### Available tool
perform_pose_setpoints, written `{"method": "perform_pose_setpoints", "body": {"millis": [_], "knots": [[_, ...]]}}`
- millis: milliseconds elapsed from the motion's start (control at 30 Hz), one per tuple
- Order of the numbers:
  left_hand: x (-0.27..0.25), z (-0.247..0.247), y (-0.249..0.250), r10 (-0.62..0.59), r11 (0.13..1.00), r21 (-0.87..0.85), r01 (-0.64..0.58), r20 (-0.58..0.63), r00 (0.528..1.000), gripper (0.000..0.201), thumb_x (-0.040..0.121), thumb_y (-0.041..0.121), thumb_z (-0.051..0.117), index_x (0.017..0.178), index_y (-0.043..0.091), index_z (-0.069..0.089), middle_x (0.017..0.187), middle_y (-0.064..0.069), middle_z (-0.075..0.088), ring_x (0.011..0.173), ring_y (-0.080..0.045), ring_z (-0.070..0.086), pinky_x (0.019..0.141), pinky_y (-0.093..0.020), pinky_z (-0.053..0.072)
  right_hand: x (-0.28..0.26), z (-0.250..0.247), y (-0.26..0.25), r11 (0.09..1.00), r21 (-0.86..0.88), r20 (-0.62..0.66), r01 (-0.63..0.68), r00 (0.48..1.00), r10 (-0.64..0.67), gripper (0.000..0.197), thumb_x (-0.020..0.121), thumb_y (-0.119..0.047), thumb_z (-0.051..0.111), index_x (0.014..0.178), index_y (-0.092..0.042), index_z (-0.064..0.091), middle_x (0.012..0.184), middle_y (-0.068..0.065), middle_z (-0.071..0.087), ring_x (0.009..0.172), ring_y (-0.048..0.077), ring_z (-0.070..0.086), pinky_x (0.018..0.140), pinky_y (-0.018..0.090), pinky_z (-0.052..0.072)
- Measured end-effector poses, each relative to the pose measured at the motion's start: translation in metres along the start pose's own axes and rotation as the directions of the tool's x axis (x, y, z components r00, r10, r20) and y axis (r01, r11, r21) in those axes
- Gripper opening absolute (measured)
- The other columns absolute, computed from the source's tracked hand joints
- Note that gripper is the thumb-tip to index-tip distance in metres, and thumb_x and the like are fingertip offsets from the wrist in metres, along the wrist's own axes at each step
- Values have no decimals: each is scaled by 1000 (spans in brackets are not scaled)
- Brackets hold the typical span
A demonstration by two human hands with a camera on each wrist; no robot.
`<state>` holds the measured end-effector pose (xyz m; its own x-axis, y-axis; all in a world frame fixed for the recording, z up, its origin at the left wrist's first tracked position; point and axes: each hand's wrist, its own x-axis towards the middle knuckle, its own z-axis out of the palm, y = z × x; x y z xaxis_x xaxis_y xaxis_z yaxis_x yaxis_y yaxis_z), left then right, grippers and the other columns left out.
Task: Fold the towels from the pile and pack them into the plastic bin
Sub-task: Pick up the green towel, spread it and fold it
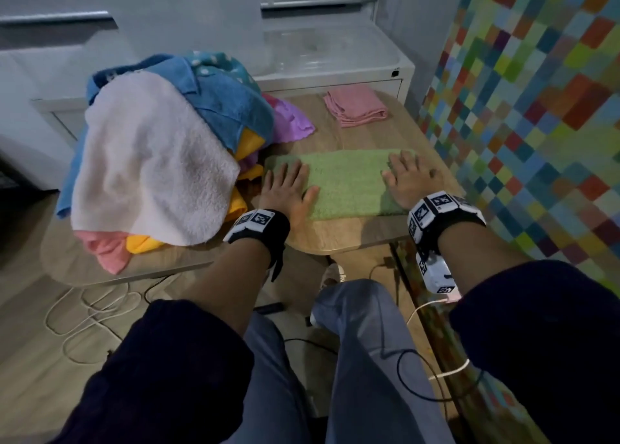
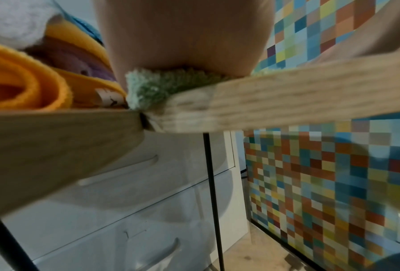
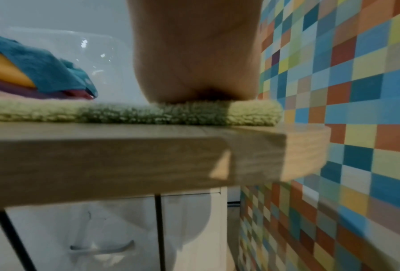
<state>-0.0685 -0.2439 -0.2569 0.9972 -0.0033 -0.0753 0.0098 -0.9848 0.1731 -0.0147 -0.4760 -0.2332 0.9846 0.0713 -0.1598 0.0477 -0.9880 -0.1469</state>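
Observation:
A green towel (image 1: 349, 182) lies folded in a long strip on the wooden table (image 1: 362, 232). My left hand (image 1: 290, 187) lies flat on its left end with fingers spread. My right hand (image 1: 407, 177) presses flat on its right end. In the left wrist view the palm (image 2: 185, 36) sits on the green towel (image 2: 152, 86) at the table edge. In the right wrist view the palm (image 3: 194, 55) rests on the green towel (image 3: 124, 113). A pile of towels (image 1: 157, 155), white on top with blue, yellow, purple and pink beneath, stands at the left. The clear plastic bin (image 1: 318, 51) sits behind the table.
A folded pink towel (image 1: 355, 106) lies at the table's far side. A white drawer cabinet (image 1: 335, 81) carries the bin. A wall of coloured squares (image 1: 536, 108) runs close along the right. Cables (image 1: 90, 312) lie on the floor under the table.

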Motion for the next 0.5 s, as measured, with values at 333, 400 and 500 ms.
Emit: {"method": "perform_pose_setpoints", "body": {"millis": [333,400,500], "knots": [[-19,0,4,18,1000,0,-18,7,1000,59,99,47,16,150,22,2,159,0,-3,146,-22,-6,118,-44,-6,-25,-11,23,881,323,-43,-347,924,380,89,78,-59,64,138,0,34,140,21,41,127,39,41,101,46,39],[-21,1,2,24,1000,-11,-24,2,1000,59,99,47,17,150,21,2,159,0,-3,146,-22,-6,118,-44,-5,-29,-15,26,847,442,-3,-296,943,331,78,83,-47,65,140,-4,35,142,19,42,128,36,42,101,40,38],[-21,1,-1,43,999,-16,-43,-6,999,59,99,47,18,150,22,3,159,1,-2,146,-22,-5,118,-44,-5,-34,-18,23,839,489,-22,-239,958,286,63,88,-37,64,136,-1,42,137,19,48,124,35,46,99,38,38]]}}
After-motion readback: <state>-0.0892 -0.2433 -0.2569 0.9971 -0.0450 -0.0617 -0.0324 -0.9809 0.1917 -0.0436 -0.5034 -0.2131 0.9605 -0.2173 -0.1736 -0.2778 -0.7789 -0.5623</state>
